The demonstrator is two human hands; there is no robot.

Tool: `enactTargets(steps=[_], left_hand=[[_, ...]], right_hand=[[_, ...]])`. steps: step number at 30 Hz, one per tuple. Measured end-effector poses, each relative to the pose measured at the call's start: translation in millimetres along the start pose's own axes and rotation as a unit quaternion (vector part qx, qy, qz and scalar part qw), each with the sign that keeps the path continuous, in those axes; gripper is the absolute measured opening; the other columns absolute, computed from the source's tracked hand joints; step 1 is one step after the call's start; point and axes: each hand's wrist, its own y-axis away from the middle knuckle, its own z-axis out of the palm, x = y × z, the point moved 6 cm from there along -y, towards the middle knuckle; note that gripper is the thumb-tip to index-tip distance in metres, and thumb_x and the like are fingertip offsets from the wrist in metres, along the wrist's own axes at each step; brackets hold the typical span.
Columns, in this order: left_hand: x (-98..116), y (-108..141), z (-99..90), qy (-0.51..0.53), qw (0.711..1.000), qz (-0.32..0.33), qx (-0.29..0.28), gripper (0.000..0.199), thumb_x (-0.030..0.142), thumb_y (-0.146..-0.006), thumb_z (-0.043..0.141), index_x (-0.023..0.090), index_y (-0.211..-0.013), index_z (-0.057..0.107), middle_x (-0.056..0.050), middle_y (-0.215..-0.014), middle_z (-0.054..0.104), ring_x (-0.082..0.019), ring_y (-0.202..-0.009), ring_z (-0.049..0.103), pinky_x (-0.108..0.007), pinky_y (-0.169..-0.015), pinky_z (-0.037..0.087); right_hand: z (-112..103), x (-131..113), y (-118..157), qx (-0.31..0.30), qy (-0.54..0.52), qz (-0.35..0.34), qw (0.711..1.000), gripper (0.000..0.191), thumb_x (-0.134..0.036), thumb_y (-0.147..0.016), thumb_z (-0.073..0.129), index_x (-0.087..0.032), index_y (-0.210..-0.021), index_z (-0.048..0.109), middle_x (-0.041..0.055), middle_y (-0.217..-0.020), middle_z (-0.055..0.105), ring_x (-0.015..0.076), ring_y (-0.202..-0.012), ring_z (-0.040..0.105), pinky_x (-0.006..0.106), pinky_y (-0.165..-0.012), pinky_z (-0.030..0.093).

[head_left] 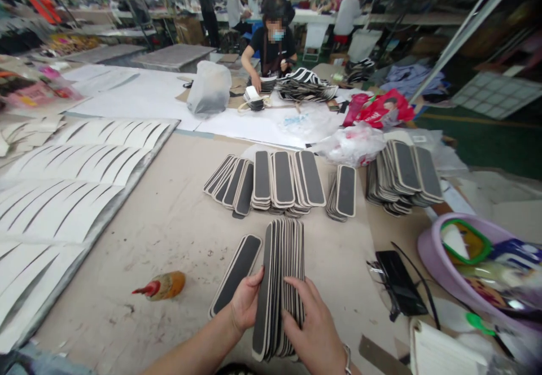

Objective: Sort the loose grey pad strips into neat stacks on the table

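A thick stack of long dark grey pieces with rounded ends and pale edges (284, 251) stands on its side edges in front of me. My left hand (248, 301) presses against the stack's left face, its thumb pointing up along it. From the right, my right hand (311, 318) holds the same stack, thumb and fingers bent over the edges. One similar piece (237, 273) lies flat just left of the stack, partly behind my left hand. More of these pieces (283, 178) lie in overlapping piles farther up the table.
An orange bottle with a red nozzle (169, 286) lies to the left. White slit sheets (84, 183) cover the far left. On the right are a phone (400, 282), a purple basin (432, 245) and a notebook (442, 352). A co-worker (273, 42) sits across the table.
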Motion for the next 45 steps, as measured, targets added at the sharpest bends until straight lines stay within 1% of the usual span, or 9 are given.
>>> enactTargets(steps=[3, 10, 15, 20, 24, 28, 36, 40, 45], left_hand=[[-3, -2, -16.3, -0.017, 1.0, 0.001, 0.024, 0.049, 0.043, -0.088, 0.042, 0.004, -0.107, 0.065, -0.016, -0.101, 0.069, -0.029, -0.103, 0.061, -0.039, -0.097, 0.037], [-16, -5, -78.1, -0.069, 0.992, -0.038, 0.094, 0.045, 0.043, -0.086, 0.045, 0.014, -0.116, 0.063, -0.014, -0.096, 0.071, -0.033, -0.098, 0.063, -0.044, -0.092, 0.04], [-23, -2, -96.7, -0.077, 0.988, -0.077, 0.109, 0.051, 0.045, -0.084, 0.048, 0.011, -0.121, 0.058, -0.015, -0.098, 0.07, -0.033, -0.098, 0.063, -0.045, -0.095, 0.038], [-21, 1, -93.0, -0.065, 0.989, -0.066, 0.117, 0.054, 0.044, -0.084, 0.048, 0.007, -0.122, 0.056, -0.016, -0.104, 0.068, -0.032, -0.101, 0.062, -0.045, -0.098, 0.035], [-18, 0, -77.2, -0.055, 0.991, -0.061, 0.106, 0.053, 0.043, -0.084, 0.048, 0.006, -0.121, 0.057, -0.017, -0.106, 0.067, -0.032, -0.102, 0.061, -0.045, -0.098, 0.035], [-12, -1, -64.5, -0.049, 0.991, -0.039, 0.115, 0.049, 0.039, -0.084, 0.049, 0.005, -0.118, 0.058, -0.016, -0.102, 0.069, -0.03, -0.1, 0.063, -0.044, -0.098, 0.036], [-11, -3, -64.9, -0.084, 0.981, -0.03, 0.172, 0.048, 0.041, -0.084, 0.052, 0.007, -0.116, 0.06, -0.016, -0.095, 0.07, -0.03, -0.096, 0.064, -0.042, -0.095, 0.04], [-12, -4, -62.9, -0.085, 0.985, -0.043, 0.146, 0.047, 0.041, -0.084, 0.051, 0.007, -0.115, 0.061, -0.016, -0.097, 0.07, -0.03, -0.096, 0.064, -0.042, -0.095, 0.04], [-9, -3, -49.8, -0.067, 0.992, -0.042, 0.096, 0.047, 0.042, -0.085, 0.047, 0.007, -0.112, 0.063, -0.015, -0.1, 0.069, -0.03, -0.102, 0.062, -0.044, -0.098, 0.037]], right_hand=[[15, 15, -1, 0.007, -0.041, 0.016, 0.999, 0.058, -0.004, -0.063, 0.046, -0.022, -0.117, 0.048, 0.0062, -0.114, 0.055, 0.0197, -0.111, 0.054, 0.036, -0.099, 0.043], [70, 73, 8, 0.046, -0.117, 0.063, 0.99, 0.063, 0.001, -0.048, 0.044, -0.021, -0.106, 0.054, 0.0046, -0.106, 0.062, 0.0201, -0.103, 0.06, 0.033, -0.095, 0.045], [91, 92, 27, 0.078, -0.17, 0.114, 0.976, 0.063, 0.001, -0.051, 0.043, -0.02, -0.109, 0.053, 0.0044, -0.108, 0.063, 0.0197, -0.105, 0.059, 0.035, -0.096, 0.044], [75, 82, 31, 0.071, -0.213, 0.139, 0.965, 0.07, -0.005, -0.059, 0.047, -0.019, -0.127, 0.041, 0.0072, -0.121, 0.058, 0.0198, -0.112, 0.056, 0.039, -0.1, 0.041], [56, 71, 25, 0.057, -0.227, 0.134, 0.963, 0.085, -0.008, -0.063, 0.05, -0.021, -0.142, 0.02, 0.0098, -0.135, 0.047, 0.0192, -0.12, 0.049, 0.04, -0.103, 0.038], [52, 71, 23, 0.052, -0.215, 0.148, 0.964, 0.095, -0.009, -0.064, 0.05, -0.017, -0.145, 0.0, 0.0144, -0.14, 0.041, 0.0207, -0.122, 0.048, 0.041, -0.1, 0.041], [62, 91, 17, 0.074, -0.249, 0.12, 0.958, 0.089, -0.002, -0.057, 0.047, -0.013, -0.142, 0.023, 0.0133, -0.134, 0.049, 0.0215, -0.122, 0.049, 0.043, -0.103, 0.037], [52, 85, 14, 0.089, -0.258, 0.093, 0.957, 0.087, -0.001, -0.058, 0.05, -0.016, -0.141, 0.029, 0.0114, -0.13, 0.054, 0.0229, -0.118, 0.052, 0.045, -0.1, 0.04], [29, 63, 12, 0.046, -0.281, 0.088, 0.955, 0.081, -0.011, -0.067, 0.058, -0.016, -0.142, 0.025, 0.0124, -0.136, 0.047, 0.0231, -0.12, 0.05, 0.047, -0.103, 0.037]])
